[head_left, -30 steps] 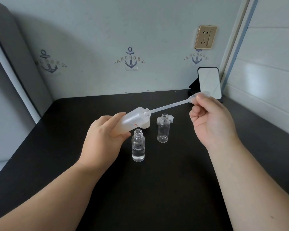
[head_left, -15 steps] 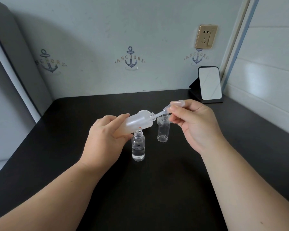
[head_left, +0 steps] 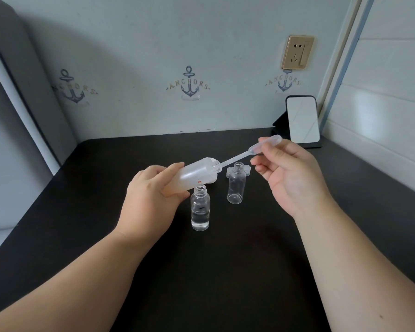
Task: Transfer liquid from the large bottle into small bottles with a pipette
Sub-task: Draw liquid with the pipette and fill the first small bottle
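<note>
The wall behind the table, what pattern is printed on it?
Dark blue anchors with the word ANCHORS across them, repeated on a pale wall; the head view shows it.

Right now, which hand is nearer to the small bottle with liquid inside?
Left. The left hand grips the large bottle just beside the small bottle; the right hand is farther right, pinching the pipette.

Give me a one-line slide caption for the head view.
Left hand tilts the large bottle while right hand holds a pipette in its neck, above two small bottles.
</note>
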### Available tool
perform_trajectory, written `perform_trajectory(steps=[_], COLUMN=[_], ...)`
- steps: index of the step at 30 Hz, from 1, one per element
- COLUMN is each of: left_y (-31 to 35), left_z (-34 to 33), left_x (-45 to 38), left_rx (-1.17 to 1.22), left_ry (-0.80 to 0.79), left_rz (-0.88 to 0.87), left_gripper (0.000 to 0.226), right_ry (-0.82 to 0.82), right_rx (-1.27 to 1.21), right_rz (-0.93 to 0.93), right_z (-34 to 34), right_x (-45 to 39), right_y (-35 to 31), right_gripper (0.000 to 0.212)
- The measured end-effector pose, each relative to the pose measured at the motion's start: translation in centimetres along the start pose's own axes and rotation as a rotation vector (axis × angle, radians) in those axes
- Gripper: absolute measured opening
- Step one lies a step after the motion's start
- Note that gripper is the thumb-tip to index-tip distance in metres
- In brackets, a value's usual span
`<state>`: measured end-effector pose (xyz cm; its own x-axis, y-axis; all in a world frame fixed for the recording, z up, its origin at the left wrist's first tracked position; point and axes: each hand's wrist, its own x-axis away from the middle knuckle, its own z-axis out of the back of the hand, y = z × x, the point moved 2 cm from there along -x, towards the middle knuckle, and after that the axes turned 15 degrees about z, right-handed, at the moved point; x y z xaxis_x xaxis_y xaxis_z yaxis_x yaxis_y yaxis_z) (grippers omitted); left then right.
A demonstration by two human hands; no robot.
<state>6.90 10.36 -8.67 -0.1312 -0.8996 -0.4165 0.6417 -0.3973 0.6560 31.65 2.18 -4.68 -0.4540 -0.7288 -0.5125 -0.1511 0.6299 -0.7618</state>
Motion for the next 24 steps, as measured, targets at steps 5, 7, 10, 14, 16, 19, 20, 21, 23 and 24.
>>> perform_trajectory(steps=[5, 7, 10, 14, 16, 19, 20, 21, 23, 24], left_y=[-0.1, -0.1, 0.0, 0.0, -0.1, -0.1, -0.1, -0.1, -0.1, -0.1], left_z=[0.0, 0.1, 0.0, 0.2, 0.3, 0.4, 0.5, 0.5, 0.6, 0.6], left_x=[0.0, 0.0, 0.0, 0.0, 0.0, -0.1, -0.2, -0.2, -0.2, -0.2], left_rx=[0.009, 0.01, 0.002, 0.002, 0.011, 0.05, 0.062, 0.07, 0.086, 0.093], left_ry=[0.001, 0.004, 0.003, -0.001, -0.008, -0.012, -0.012, -0.014, -0.017, -0.017], left_rz=[0.015, 0.024, 0.028, 0.041, 0.061, 0.104, 0.117, 0.129, 0.144, 0.15], left_gripper=[0.058, 0.057, 0.057, 0.056, 0.057, 0.056, 0.056, 0.056, 0.054, 0.051], right_ry=[0.104, 0.14, 0.187, 0.255, 0.315, 0.405, 0.424, 0.436, 0.454, 0.465], right_rx=[-0.066, -0.096, -0.149, -0.205, -0.252, -0.309, -0.319, -0.329, -0.355, -0.366], right_rz=[-0.006, -0.014, -0.018, -0.004, -0.017, -0.025, -0.022, -0.016, -0.01, -0.009], right_z=[0.8, 1.2, 1.5, 1.9, 2.2, 2.6, 2.7, 2.8, 2.9, 3.0], right_x=[-0.4, -0.5, -0.6, -0.7, -0.9, -1.0, -1.0, -1.0, -1.0, -1.0], right_y=[-0.1, -0.2, -0.4, -0.7, -0.8, -0.9, -0.9, -0.9, -1.0, -1.1], right_gripper=[0.008, 0.01, 0.013, 0.015, 0.008, 0.01, 0.011, 0.012, 0.013, 0.013])
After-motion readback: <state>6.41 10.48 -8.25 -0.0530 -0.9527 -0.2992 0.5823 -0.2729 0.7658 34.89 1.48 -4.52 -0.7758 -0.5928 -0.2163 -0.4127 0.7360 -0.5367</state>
